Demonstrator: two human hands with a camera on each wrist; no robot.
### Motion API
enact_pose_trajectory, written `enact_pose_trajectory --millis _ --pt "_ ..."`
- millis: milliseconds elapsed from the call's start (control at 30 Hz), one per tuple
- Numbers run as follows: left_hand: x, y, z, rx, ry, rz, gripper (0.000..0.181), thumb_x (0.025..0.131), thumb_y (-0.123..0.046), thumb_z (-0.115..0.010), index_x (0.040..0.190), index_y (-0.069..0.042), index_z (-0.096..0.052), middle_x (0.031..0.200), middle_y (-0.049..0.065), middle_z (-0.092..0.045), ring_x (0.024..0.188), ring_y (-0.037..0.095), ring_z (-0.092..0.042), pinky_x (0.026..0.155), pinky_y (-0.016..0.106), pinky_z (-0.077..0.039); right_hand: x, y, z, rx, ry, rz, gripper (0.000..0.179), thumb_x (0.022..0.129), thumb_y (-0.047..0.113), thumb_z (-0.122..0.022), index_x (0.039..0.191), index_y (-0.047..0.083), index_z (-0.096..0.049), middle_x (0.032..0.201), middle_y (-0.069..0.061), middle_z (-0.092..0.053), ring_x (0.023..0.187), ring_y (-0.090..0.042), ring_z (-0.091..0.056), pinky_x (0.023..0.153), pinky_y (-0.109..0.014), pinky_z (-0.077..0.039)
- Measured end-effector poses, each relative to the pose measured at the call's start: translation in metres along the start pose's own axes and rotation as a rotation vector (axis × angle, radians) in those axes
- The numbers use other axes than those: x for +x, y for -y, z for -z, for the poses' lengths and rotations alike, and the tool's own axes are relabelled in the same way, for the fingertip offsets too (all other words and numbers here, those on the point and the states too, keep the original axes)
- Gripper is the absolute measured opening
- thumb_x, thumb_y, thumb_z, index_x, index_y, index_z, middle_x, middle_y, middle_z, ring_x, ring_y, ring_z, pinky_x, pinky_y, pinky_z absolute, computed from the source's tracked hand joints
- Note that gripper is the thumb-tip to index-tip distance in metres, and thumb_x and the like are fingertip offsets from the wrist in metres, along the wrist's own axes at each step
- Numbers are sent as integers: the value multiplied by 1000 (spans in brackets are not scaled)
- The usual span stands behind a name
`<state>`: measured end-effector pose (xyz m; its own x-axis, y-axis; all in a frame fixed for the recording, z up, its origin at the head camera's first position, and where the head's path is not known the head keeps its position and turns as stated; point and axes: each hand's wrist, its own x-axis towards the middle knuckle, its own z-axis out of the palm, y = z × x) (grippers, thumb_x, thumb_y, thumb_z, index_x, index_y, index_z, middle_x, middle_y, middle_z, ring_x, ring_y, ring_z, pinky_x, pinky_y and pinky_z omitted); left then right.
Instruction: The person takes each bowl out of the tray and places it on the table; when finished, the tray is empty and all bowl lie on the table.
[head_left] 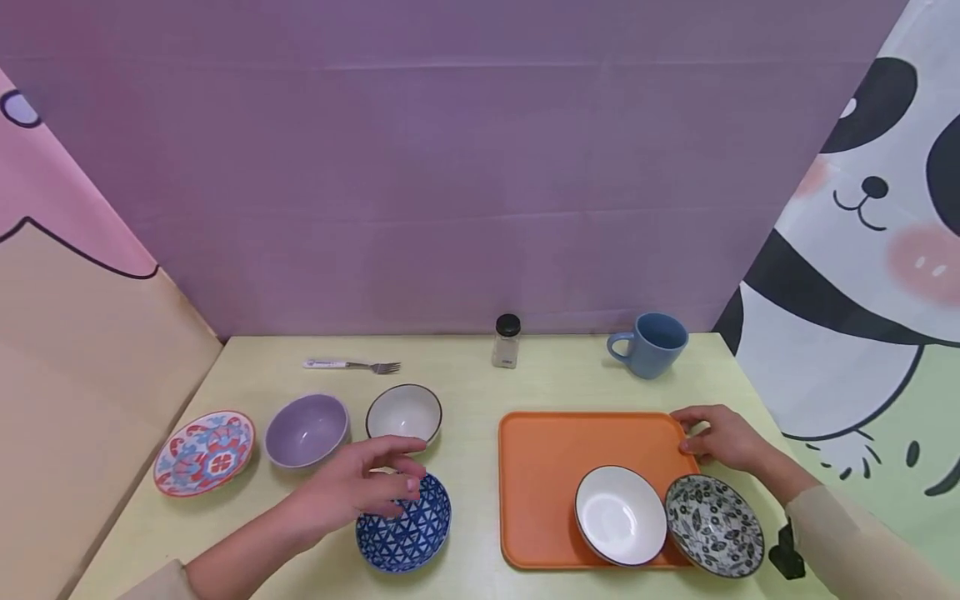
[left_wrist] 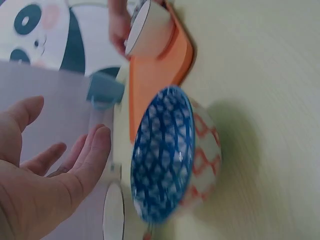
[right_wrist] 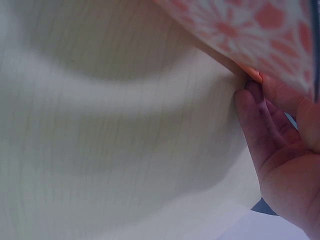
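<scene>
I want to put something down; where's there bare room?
Bare table lies between the jar and mug, with a narrow strip between the blue bowl and tray. The tray's far left is bare too. It's crowded around the purple bowl and at the tray's near right, with a white bowl and black-patterned bowl.

The left hand [head_left: 356, 487] hangs above the blue bowl [head_left: 405, 533], partly blocking it. A bare lane of bench [head_left: 476, 508] parts bowl from tray [head_left: 540, 475]. The tray's left side is free; a white bowl [head_left: 621, 515] and patterned bowl [head_left: 715, 527] crowd its near right corner.
</scene>
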<state>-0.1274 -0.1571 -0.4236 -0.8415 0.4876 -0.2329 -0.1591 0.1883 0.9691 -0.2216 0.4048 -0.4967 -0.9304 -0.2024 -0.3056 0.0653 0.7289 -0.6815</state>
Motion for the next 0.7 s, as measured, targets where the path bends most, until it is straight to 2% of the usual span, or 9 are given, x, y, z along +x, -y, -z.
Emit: enact_pose_trajectory --millis 167,400,567,700 --pt "22 -7 -24 -50 66 38 64 97 -21 -72 152 -2 -45 127 19 -63 106 29 -71 90 52 -61 1 2 0 -1 1 8 50 90 3 -75 137 -5 -59 112 -17 -63 84 -24 -67 71 -37 -64" --pt "53 -10 -59 -53 95 53 64 93 -19 -76 151 -10 -50 128 14 -65 108 28 -71 87 49 -63 1 6 2 -10 -8 3 50 90 4 -75 137 -5 -59 112 -18 -63 85 -24 -68 71 -38 -65" --pt "72 -7 -81 -49 123 82 61 92 -15 -77 149 -15 -54 132 16 -62 108 27 -70 87 50 -63 0 5 0 -13 -11 -6 49 91 4 -74 137 -4 -60 114 -19 -63 85 -23 -68 72 -37 -65" --pt "85 -2 -100 -49 133 124 62 89 -11 -79 147 -17 -56 132 18 -61 101 26 -71 86 53 -62 -2 4 -1 -14 -12 -5 48 91 4 -74 136 -3 -61 115 -20 -63 86 -23 -68 72 -37 -65"
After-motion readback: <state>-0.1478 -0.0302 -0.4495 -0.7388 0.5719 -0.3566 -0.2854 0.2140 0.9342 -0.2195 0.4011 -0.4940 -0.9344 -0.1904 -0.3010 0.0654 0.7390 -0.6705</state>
